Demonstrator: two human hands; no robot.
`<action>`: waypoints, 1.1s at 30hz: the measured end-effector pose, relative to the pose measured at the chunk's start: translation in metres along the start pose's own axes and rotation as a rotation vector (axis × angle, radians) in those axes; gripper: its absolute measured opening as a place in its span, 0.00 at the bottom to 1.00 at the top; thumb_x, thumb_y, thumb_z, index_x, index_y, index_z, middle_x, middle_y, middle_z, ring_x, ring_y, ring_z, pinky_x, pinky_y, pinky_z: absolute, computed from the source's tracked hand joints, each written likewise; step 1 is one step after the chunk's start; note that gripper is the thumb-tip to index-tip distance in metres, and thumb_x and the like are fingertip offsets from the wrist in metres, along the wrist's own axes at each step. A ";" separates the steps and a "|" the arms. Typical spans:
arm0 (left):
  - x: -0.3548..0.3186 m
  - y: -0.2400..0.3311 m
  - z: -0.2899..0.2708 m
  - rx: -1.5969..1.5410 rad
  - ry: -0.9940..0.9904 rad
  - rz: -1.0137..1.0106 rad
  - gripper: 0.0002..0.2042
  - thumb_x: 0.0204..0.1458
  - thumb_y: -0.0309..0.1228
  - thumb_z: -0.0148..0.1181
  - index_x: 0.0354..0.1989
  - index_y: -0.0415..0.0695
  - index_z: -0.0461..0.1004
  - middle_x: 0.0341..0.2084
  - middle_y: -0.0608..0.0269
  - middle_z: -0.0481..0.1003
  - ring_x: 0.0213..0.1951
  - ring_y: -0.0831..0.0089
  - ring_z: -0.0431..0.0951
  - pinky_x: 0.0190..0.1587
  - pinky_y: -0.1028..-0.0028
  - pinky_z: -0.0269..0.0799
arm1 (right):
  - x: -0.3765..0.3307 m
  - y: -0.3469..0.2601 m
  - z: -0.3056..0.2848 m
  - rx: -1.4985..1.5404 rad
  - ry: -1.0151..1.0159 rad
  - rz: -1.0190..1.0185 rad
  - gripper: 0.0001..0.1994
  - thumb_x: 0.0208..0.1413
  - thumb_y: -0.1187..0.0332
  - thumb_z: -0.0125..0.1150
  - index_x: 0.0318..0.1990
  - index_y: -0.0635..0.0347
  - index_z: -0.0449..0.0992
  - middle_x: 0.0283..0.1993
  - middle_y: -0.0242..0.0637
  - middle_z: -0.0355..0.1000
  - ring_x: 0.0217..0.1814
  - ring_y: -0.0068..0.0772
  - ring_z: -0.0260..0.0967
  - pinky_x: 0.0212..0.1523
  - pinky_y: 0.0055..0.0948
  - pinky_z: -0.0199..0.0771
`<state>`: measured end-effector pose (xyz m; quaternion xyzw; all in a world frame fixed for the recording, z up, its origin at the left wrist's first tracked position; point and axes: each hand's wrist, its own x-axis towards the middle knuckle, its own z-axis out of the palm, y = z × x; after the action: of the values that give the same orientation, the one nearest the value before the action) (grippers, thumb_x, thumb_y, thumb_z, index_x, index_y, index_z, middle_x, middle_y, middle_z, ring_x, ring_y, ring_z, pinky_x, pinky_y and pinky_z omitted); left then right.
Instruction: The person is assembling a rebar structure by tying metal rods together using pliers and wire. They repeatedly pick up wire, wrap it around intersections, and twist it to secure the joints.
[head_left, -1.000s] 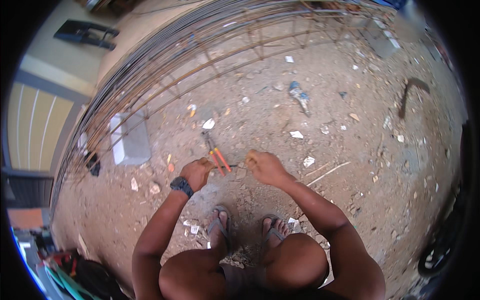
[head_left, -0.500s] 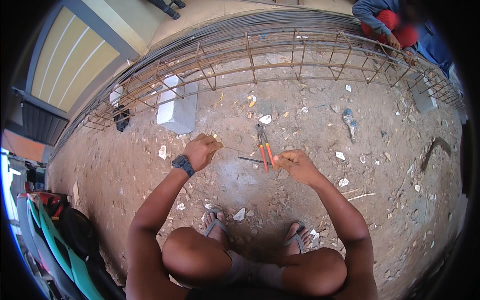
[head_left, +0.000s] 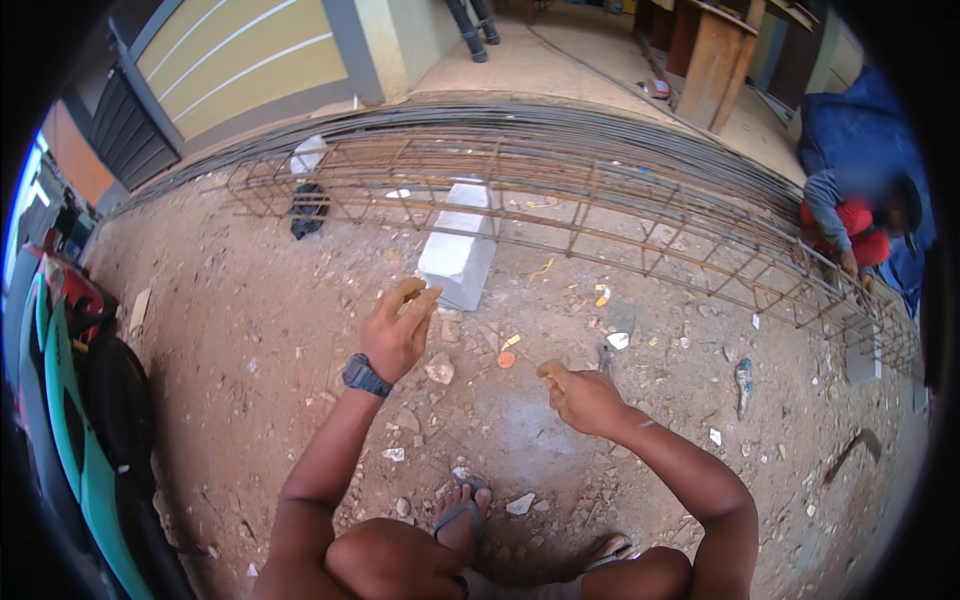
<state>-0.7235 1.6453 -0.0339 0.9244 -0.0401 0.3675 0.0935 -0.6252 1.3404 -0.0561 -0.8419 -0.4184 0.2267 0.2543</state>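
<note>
My left hand [head_left: 396, 335], with a dark watch on its wrist, is raised in front of the white concrete block [head_left: 452, 258]. Its fingers stand apart and nothing shows between them. To the right, my right hand [head_left: 588, 400] is closed in a pinch. A thin wire [head_left: 522, 358] seems to run from its fingertips toward the upper left, faint against the soil. Just beyond that hand, the dark jaws of the pincers [head_left: 605, 358] lie on the ground; the hand hides their handles. Past the block, a long rusty rebar cage [head_left: 640, 235] rests across the scene.
Straight steel bars [head_left: 430, 118] lie behind the cage. A co-worker [head_left: 850, 215] crouches at its far right end, hands on the bars. A curved dark piece [head_left: 853, 455] lies at right. A motorbike with turquoise panels [head_left: 78, 430] stands at left. Stone chips litter the soil.
The view has swung left and upward. My left hand has come off the wire and its fingers have spread. My right hand has moved away from the pincers' handles and now covers them from view.
</note>
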 end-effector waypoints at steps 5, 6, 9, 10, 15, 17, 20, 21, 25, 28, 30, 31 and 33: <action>-0.116 -0.060 0.074 -0.020 -0.159 -0.505 0.24 0.52 0.32 0.64 0.59 0.44 0.70 0.53 0.48 0.72 0.54 0.50 0.72 0.55 0.57 0.71 | 0.033 0.028 0.074 0.216 0.052 0.134 0.10 0.62 0.69 0.47 0.46 0.61 0.72 0.36 0.52 0.75 0.41 0.53 0.75 0.42 0.45 0.73; -0.131 -0.060 0.089 -0.033 -0.219 -0.513 0.25 0.52 0.33 0.64 0.60 0.44 0.69 0.54 0.47 0.71 0.56 0.49 0.71 0.57 0.56 0.68 | 0.027 0.040 0.088 0.232 0.065 0.163 0.10 0.62 0.68 0.47 0.46 0.61 0.72 0.36 0.52 0.75 0.41 0.53 0.75 0.42 0.45 0.73; -0.158 -0.063 0.105 -0.034 -0.387 -0.517 0.28 0.52 0.36 0.64 0.62 0.43 0.67 0.56 0.44 0.70 0.58 0.47 0.69 0.60 0.54 0.66 | 0.003 0.048 0.113 0.342 0.134 0.214 0.10 0.63 0.68 0.50 0.44 0.62 0.74 0.33 0.46 0.74 0.37 0.43 0.73 0.41 0.38 0.71; -0.159 -0.060 0.108 -0.032 -0.431 -0.509 0.29 0.52 0.37 0.64 0.63 0.43 0.67 0.56 0.43 0.70 0.58 0.46 0.70 0.59 0.55 0.67 | -0.006 0.048 0.118 0.387 0.173 0.196 0.09 0.63 0.68 0.50 0.44 0.62 0.74 0.31 0.43 0.73 0.34 0.38 0.72 0.39 0.36 0.71; -0.141 -0.038 0.121 -0.152 -0.210 -0.544 0.18 0.54 0.32 0.63 0.53 0.42 0.72 0.49 0.47 0.72 0.51 0.48 0.73 0.53 0.54 0.68 | -0.035 0.049 0.112 0.635 0.246 0.264 0.08 0.65 0.68 0.52 0.41 0.62 0.75 0.25 0.27 0.63 0.29 0.18 0.58 0.32 0.24 0.62; -0.127 -0.028 0.117 -0.300 -0.110 -0.608 0.13 0.54 0.30 0.63 0.46 0.41 0.74 0.44 0.48 0.73 0.46 0.48 0.74 0.47 0.55 0.71 | -0.043 0.050 0.102 0.691 0.275 0.281 0.08 0.66 0.68 0.52 0.41 0.62 0.75 0.25 0.24 0.60 0.28 0.15 0.55 0.31 0.22 0.60; -0.108 -0.005 0.113 -0.381 0.051 -0.589 0.08 0.53 0.28 0.63 0.38 0.41 0.73 0.37 0.49 0.71 0.40 0.50 0.73 0.40 0.58 0.71 | -0.051 0.051 0.092 0.689 0.318 0.265 0.09 0.67 0.66 0.53 0.42 0.62 0.75 0.25 0.25 0.61 0.28 0.16 0.56 0.31 0.23 0.61; -0.103 0.002 0.110 -0.346 0.103 -0.526 0.09 0.53 0.29 0.64 0.39 0.41 0.72 0.38 0.49 0.71 0.40 0.50 0.73 0.42 0.57 0.70 | -0.053 0.050 0.088 0.694 0.326 0.262 0.09 0.67 0.66 0.53 0.42 0.62 0.75 0.25 0.25 0.62 0.28 0.17 0.57 0.31 0.23 0.61; -0.061 0.044 0.082 -0.168 0.181 -0.270 0.16 0.51 0.32 0.67 0.46 0.41 0.72 0.41 0.49 0.72 0.42 0.52 0.73 0.48 0.56 0.68 | -0.060 0.055 0.082 0.602 0.384 0.217 0.08 0.66 0.66 0.54 0.43 0.62 0.75 0.28 0.30 0.66 0.29 0.19 0.59 0.33 0.24 0.63; -0.044 0.058 0.077 -0.056 0.042 -0.224 0.22 0.52 0.36 0.67 0.53 0.41 0.71 0.41 0.50 0.74 0.41 0.55 0.75 0.52 0.55 0.65 | -0.066 0.053 0.078 0.576 0.402 0.193 0.08 0.66 0.67 0.53 0.43 0.62 0.75 0.29 0.32 0.68 0.29 0.21 0.60 0.33 0.25 0.64; -0.045 0.061 0.079 -0.083 -0.087 -0.265 0.25 0.53 0.39 0.66 0.57 0.41 0.69 0.39 0.53 0.75 0.39 0.57 0.76 0.53 0.56 0.66 | -0.072 0.053 0.078 0.584 0.425 0.179 0.08 0.66 0.67 0.53 0.42 0.62 0.75 0.29 0.34 0.68 0.29 0.22 0.61 0.33 0.26 0.65; -0.046 0.060 0.083 -0.139 -0.154 -0.297 0.26 0.54 0.40 0.66 0.58 0.41 0.69 0.38 0.54 0.76 0.38 0.57 0.76 0.52 0.57 0.67 | -0.075 0.053 0.079 0.575 0.436 0.177 0.08 0.66 0.67 0.53 0.42 0.62 0.75 0.28 0.34 0.68 0.29 0.22 0.61 0.33 0.26 0.65; -0.053 0.060 0.086 -0.237 -0.236 -0.358 0.27 0.55 0.42 0.65 0.59 0.41 0.68 0.36 0.56 0.78 0.36 0.58 0.78 0.50 0.60 0.70 | -0.082 0.055 0.081 0.554 0.458 0.175 0.08 0.65 0.67 0.54 0.42 0.62 0.76 0.27 0.34 0.68 0.28 0.22 0.62 0.33 0.27 0.66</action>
<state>-0.7127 1.5692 -0.1226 0.9360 0.0708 0.2272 0.2595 -0.6856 1.2642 -0.1383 -0.8026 -0.1998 0.1579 0.5393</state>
